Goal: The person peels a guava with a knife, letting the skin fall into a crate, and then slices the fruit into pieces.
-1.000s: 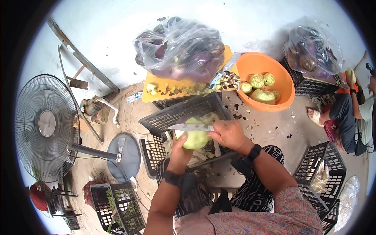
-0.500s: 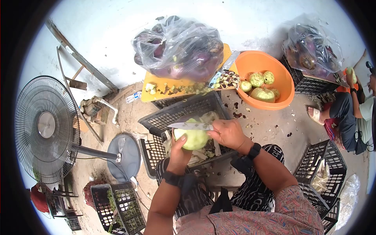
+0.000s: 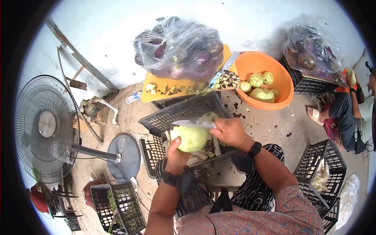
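My left hand [image 3: 178, 153] grips a pale green, mostly peeled eggplant [image 3: 192, 140] from its left and near side, thumb on top. A strip of dark skin shows at its upper left edge. My right hand [image 3: 234, 134] is closed round the handle of a knife [image 3: 194, 123]. The blade points left and lies along the far upper side of the eggplant. Both hands are above a black plastic crate [image 3: 184, 108] with peelings inside it. Its underside and my left fingers are hidden.
Beyond the crate, a bag of purple eggplants [image 3: 178, 51] sits on a yellow board [image 3: 150, 80]. An orange basin [image 3: 284, 94] holds several peeled ones. A standing fan [image 3: 46, 125] is at left. At right sits another person [image 3: 348, 117] near a second bag [image 3: 311, 51].
The eggplant has turned in my left hand, and a dark patch of skin now shows at its far edge. The knife has shifted slightly right and up.
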